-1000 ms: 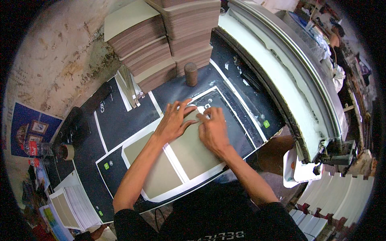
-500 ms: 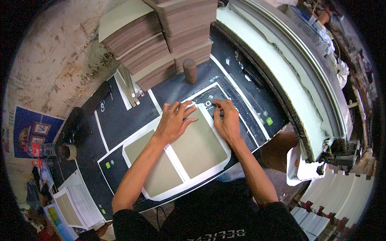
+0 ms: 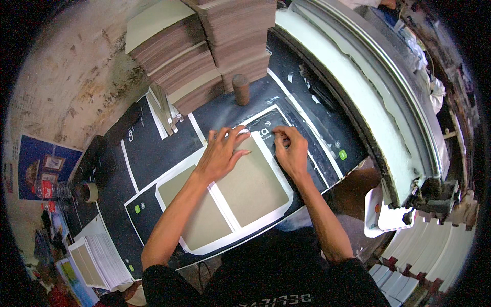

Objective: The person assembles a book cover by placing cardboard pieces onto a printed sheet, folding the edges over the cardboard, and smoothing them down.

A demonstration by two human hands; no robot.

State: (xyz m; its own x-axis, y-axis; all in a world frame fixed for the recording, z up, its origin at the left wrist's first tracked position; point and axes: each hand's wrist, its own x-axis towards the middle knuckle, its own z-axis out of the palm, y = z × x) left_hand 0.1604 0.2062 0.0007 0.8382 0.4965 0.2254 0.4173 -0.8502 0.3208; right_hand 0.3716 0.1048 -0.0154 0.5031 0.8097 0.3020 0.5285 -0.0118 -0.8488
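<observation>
A white sheet (image 3: 225,207) lies flat on the dark table (image 3: 163,158), in front of the person. On it there are two grey-beige boards, a larger board (image 3: 260,187) at the right and a smaller board (image 3: 207,220) at the left, with a white strip between them. The white border shows around them.

The left hand (image 3: 220,156) rests at the far edge of the sheet, with bent fingers. Its thumb stands well apart from the fingers, so the grip is wide and closes around nothing. The left forearm crosses over the smaller board.

The right hand (image 3: 292,153) is just beside the far right corner of the sheet, above the table. Its fingers are curled and the grip is narrow; I cannot tell whether something small is between them.

Beyond the hands, a brown cylinder (image 3: 241,91) stands upright near tall stacks of boards (image 3: 238,43). Narrow strips (image 3: 161,112) lie to the left of these stacks. Farther left there is a tape roll (image 3: 90,193), and at the right a long white machine bed (image 3: 353,87).
</observation>
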